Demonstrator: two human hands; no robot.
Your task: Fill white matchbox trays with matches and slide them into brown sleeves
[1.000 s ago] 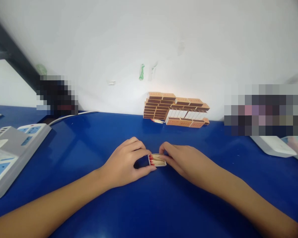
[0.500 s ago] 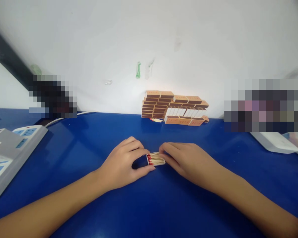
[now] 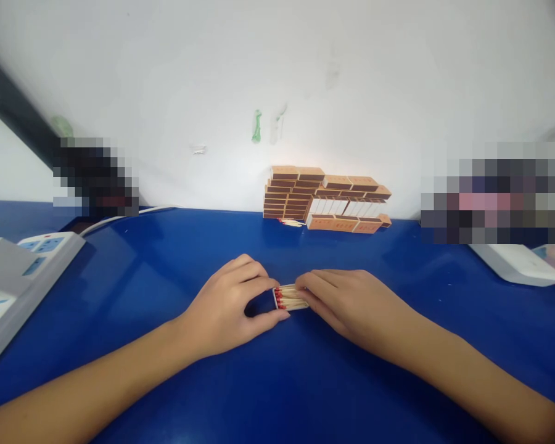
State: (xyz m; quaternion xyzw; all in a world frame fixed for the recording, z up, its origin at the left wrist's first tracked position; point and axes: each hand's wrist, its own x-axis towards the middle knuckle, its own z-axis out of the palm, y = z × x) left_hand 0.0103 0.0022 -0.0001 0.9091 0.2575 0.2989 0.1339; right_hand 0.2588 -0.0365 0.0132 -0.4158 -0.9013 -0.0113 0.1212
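A small open matchbox tray full of red-tipped matches lies on the blue table, between my two hands. My left hand curls round its left end, thumb and fingers pinching the tray's sides. From the right, my right hand has its fingers closed over the tray's right end and the match sticks. Part of the tray is hidden under my right fingers.
A stack of orange-brown matchboxes stands against the white wall at the back, with a few loose matches at its foot. White power strips lie at the left edge. A white flat object rests at the right.
Both hands and the tray have stayed in nearly the same place. The view has shifted slightly, so the power strips sit further left.
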